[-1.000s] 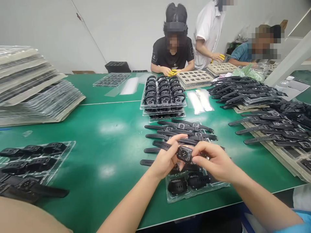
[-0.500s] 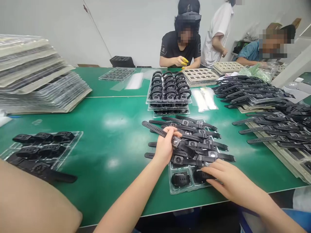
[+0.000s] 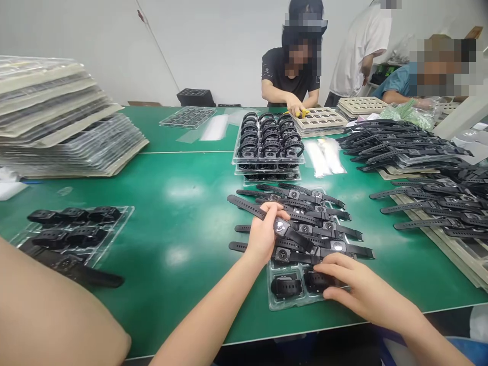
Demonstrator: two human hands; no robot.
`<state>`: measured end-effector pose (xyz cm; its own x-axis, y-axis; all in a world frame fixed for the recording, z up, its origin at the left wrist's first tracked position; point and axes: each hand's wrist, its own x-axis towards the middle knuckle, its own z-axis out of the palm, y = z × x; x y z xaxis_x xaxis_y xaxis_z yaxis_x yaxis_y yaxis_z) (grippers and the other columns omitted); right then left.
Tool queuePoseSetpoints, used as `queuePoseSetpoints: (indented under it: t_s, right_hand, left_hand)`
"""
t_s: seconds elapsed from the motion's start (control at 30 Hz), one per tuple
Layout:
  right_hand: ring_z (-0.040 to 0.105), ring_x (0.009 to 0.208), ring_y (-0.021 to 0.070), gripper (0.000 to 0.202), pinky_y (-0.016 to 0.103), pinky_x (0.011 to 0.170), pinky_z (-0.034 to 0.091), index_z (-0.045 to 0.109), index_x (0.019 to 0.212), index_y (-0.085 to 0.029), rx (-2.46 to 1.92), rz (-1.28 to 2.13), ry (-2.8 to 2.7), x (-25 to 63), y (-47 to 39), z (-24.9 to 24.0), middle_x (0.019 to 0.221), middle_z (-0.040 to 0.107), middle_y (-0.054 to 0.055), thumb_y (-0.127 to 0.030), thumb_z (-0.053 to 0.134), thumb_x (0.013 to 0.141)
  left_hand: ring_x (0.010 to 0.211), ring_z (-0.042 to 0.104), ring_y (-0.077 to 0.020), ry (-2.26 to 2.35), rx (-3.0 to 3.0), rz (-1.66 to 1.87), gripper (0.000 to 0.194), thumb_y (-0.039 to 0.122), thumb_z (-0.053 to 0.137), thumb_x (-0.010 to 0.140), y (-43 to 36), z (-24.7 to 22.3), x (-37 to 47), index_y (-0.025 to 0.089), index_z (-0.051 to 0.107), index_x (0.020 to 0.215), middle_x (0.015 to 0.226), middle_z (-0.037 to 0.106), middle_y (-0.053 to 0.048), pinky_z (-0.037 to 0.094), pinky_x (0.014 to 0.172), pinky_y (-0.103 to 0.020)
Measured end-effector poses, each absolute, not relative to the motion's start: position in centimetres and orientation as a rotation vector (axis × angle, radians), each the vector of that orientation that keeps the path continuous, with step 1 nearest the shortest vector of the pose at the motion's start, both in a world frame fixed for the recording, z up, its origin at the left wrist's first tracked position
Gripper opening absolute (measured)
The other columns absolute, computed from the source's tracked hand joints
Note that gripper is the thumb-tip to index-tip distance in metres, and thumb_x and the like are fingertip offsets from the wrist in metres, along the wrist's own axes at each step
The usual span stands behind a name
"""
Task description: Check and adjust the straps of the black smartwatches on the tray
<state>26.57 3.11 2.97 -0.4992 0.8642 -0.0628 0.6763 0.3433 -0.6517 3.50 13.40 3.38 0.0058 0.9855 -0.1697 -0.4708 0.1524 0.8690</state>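
My left hand (image 3: pixel 265 231) is closed around a black smartwatch (image 3: pixel 281 227) with its strap laid out straight, raised over the clear plastic tray (image 3: pixel 274 303). Several more smartwatches with open straps lie in overlapping rows beneath it. At the tray's near edge, a second smartwatch (image 3: pixel 318 280) with its strap looped shut sits in a compartment. My right hand (image 3: pixel 353 279) has its fingertips and thumb around that looped watch, partly covering it. To its left, another looped smartwatch (image 3: pixel 286 287) rests in the corner compartment.
Stacked trays of looped watches (image 3: pixel 269 160) stand behind. Open-strap watches pile up on trays (image 3: pixel 430 206) at right. A tall tray stack (image 3: pixel 76 127) and a part-filled tray (image 3: pixel 127 218) are at left, near another person's bare arm (image 3: pixel 49 310). A co-worker's hand (image 3: pixel 297 105) works across the table.
The view has shifted slightly, moving things a little rightward. My right thumb and fingers are spread a bit wider around the looped watch. The co-worker opposite has reached over to the beige tray.
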Motion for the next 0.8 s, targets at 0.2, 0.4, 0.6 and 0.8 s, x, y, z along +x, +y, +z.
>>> queuePoseSetpoints:
  t_s: [0.2, 0.4, 0.6, 0.8]
  right_hand:
    - [0.067, 0.088, 0.0210, 0.048, 0.036, 0.080, 0.056, 0.050, 0.145, -0.034, -1.528, 0.833, -1.968, 25.6, 6.2, 4.9, 0.118, 0.069, 0.005, -0.036, 0.059, 0.098]
    - [0.066, 0.083, 0.0213, 0.030, 0.033, 0.074, 0.052, 0.069, 0.119, -0.028, -1.347, 1.085, -1.892, 21.8, 10.7, 5.9, 0.094, 0.073, 0.002, -0.028, 0.066, 0.089]
    - [0.065, 0.080, 0.0163, 0.057, 0.028, 0.069, 0.053, 0.058, 0.131, -0.031, -1.233, 1.358, -1.004, 22.0, 12.3, 4.0, 0.109, 0.068, 0.002, -0.036, 0.082, 0.079]
    - [0.063, 0.068, 0.0123, 0.055, 0.022, 0.057, 0.049, 0.071, 0.116, -0.020, -0.984, 1.734, -0.845, 21.5, 11.8, 3.3, 0.092, 0.072, 0.004, -0.035, 0.094, 0.068]
  left_hand:
    - [0.072, 0.058, -0.0124, 0.855, 0.706, 1.291, 0.033, 0.051, 0.069, 0.089, 12.6, 3.2, 4.1, 0.019, 0.061, 0.086, 0.077, 0.066, 0.000, 0.046, 0.066, -0.021]
    - [0.073, 0.058, -0.0129, 0.783, 0.693, 1.297, 0.039, 0.058, 0.069, 0.088, 12.4, 3.1, 3.9, 0.020, 0.063, 0.090, 0.088, 0.063, 0.000, 0.051, 0.062, -0.022]
    - [0.093, 0.068, -0.0190, 0.780, 0.882, 1.411, 0.029, 0.047, 0.076, 0.087, 12.7, 2.4, 3.4, 0.022, 0.063, 0.095, 0.105, 0.067, -0.003, 0.055, 0.088, -0.034]
    - [0.104, 0.069, -0.0246, 0.881, 1.102, 1.535, 0.022, 0.043, 0.067, 0.094, 12.4, 1.6, 3.3, 0.022, 0.062, 0.099, 0.113, 0.067, -0.007, 0.056, 0.094, -0.040]
